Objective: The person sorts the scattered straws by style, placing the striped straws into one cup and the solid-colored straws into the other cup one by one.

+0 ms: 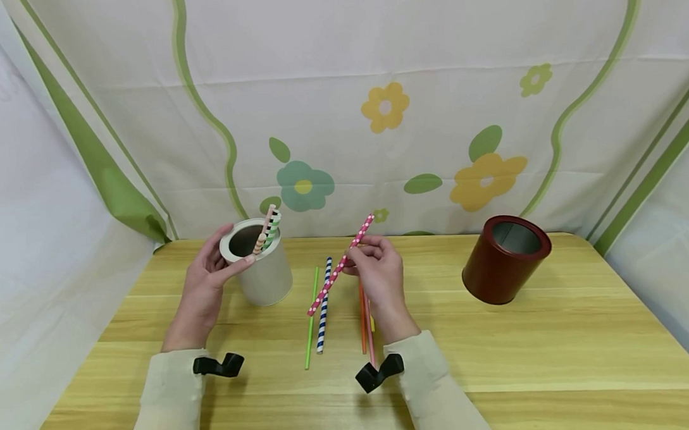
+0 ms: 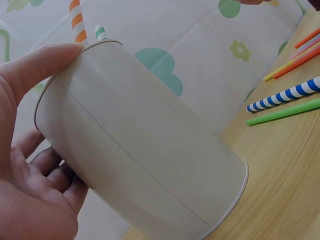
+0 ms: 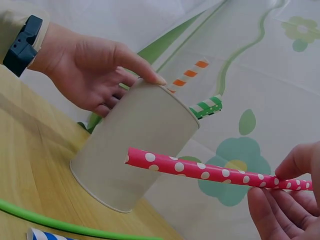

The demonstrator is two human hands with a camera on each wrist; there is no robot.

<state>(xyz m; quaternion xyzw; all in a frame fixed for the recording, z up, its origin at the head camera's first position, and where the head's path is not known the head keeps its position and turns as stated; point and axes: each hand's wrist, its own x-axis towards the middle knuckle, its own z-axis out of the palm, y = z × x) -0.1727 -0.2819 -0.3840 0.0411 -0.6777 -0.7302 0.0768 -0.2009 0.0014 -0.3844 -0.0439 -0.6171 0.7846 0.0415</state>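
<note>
My left hand (image 1: 203,288) grips the white can (image 1: 267,276) near its top, thumb on the rim and fingers round the far side. Out of the can stick an orange-striped paper straw (image 3: 189,75), a green-striped one (image 3: 206,106) and a pale pink one (image 1: 268,217); their lower ends are hidden inside. Between thumb and fingers my right hand (image 1: 379,278) pinches a pink straw with white dots (image 1: 334,275). This straw slants above the table, its lower end towards the can. Beneath it lie a blue-and-white striped straw (image 1: 322,326) and a thin green straw (image 1: 310,333).
Under the right hand and wrist lie an orange straw (image 1: 363,325), a thin pink straw (image 1: 371,340) and a yellow one (image 1: 373,323), partly covered. A dark red can (image 1: 497,270) stands farther right on the wooden table (image 1: 554,353). Flowered cloth (image 1: 341,126) hangs behind.
</note>
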